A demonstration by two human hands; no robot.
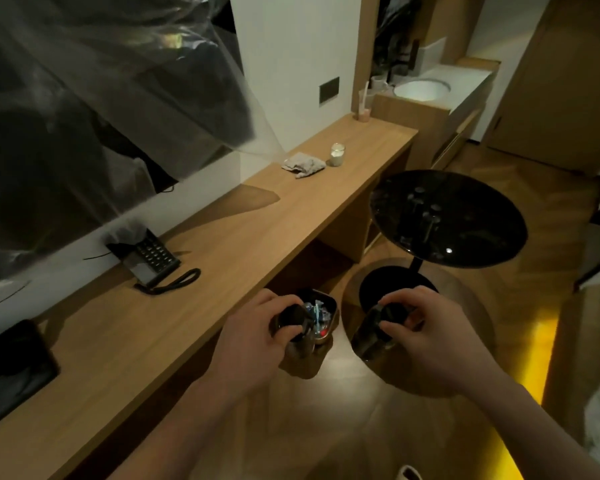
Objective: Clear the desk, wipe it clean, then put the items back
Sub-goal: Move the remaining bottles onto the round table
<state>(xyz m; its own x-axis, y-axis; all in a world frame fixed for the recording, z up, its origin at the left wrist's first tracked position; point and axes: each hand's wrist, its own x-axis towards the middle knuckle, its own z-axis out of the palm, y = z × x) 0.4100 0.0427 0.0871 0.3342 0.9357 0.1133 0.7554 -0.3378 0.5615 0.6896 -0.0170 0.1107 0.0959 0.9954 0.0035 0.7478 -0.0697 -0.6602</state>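
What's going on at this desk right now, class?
A person stands at a long wooden desk, each hand gripping a dark bottle: the left hand holds one above a small bin of rubbish, the right hand holds another over the floor. On the desk sit a telephone, a crumpled cloth and a small glass jar. A round black side table stands beside it.

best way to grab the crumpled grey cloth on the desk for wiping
Pinch the cloth from above at its raised, bunched middle. It lies loosely crumpled on the desk, so folds stand up there. Come from its left, since the glass candle stands just right.
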